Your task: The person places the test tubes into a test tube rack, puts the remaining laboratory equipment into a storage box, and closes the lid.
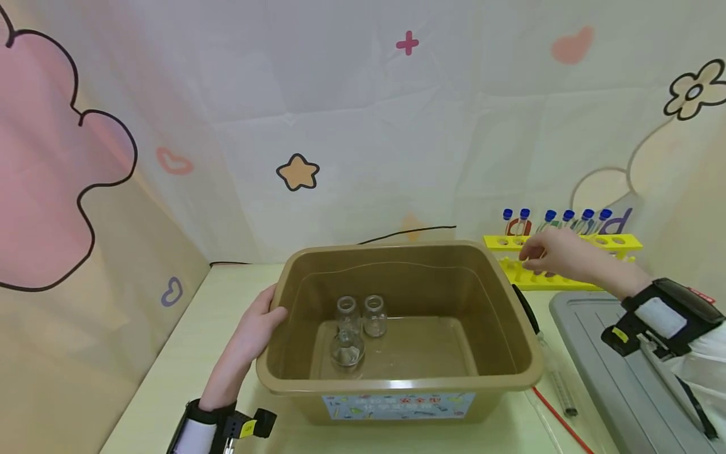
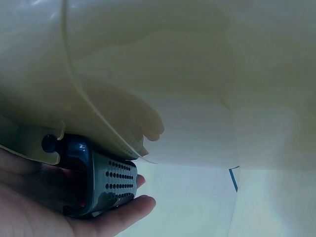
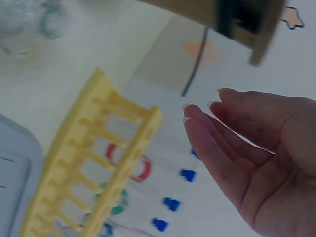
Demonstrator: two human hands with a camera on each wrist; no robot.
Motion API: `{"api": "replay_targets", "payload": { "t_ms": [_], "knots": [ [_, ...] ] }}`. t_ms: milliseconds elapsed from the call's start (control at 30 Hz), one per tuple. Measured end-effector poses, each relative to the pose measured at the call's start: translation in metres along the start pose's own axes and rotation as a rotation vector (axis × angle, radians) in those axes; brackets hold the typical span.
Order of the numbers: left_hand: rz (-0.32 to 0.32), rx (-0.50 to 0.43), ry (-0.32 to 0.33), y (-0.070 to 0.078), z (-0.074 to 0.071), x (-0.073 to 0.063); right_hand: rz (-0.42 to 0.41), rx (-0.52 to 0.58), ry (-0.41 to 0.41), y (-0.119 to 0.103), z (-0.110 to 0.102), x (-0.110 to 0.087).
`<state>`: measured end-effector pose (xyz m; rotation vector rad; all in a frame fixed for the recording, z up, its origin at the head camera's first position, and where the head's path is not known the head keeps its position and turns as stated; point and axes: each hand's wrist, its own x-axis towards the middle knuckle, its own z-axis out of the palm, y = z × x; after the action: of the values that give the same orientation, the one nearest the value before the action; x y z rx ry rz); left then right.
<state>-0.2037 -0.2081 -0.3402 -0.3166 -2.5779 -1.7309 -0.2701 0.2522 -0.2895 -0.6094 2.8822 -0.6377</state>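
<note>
My left hand (image 1: 252, 331) grips the left side of a brown plastic bin (image 1: 397, 384), thumb at the rim. In the left wrist view its fingers curl round a dark latch handle (image 2: 118, 182) with a perforated face on the bin's side. Inside the bin, toward the left, stand two small clear glass bottles (image 1: 375, 318) and a round-bellied glass flask (image 1: 347, 352). My right hand (image 1: 564, 255) hovers by a yellow test tube rack (image 1: 567, 284), fingers loosely bent. Nothing shows between its fingers and thumb in the right wrist view. Blue-capped test tubes (image 1: 568, 215) stand in the rack, partly hidden.
A grey ridged board (image 1: 590, 372) lies at the right, before the rack. Between it and the bin lie a clear graduated tube (image 1: 563, 391), a red tube (image 1: 564, 422) and a black object (image 1: 526, 309). A printed curtain (image 1: 363, 126) hangs behind the table.
</note>
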Motion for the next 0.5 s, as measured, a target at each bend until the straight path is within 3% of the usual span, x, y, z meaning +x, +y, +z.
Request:
{"api": "replay_targets", "payload": {
  "t_ms": [200, 500],
  "knots": [
    [0.008, 0.006, -0.005, -0.001, 0.0, 0.001, 0.025, 0.021, -0.099, 0.025, 0.025, -0.011],
    [0.003, 0.003, -0.007, -0.001, -0.002, 0.001, 0.057, 0.058, -0.182, 0.037, 0.048, -0.019]
  ]
}}
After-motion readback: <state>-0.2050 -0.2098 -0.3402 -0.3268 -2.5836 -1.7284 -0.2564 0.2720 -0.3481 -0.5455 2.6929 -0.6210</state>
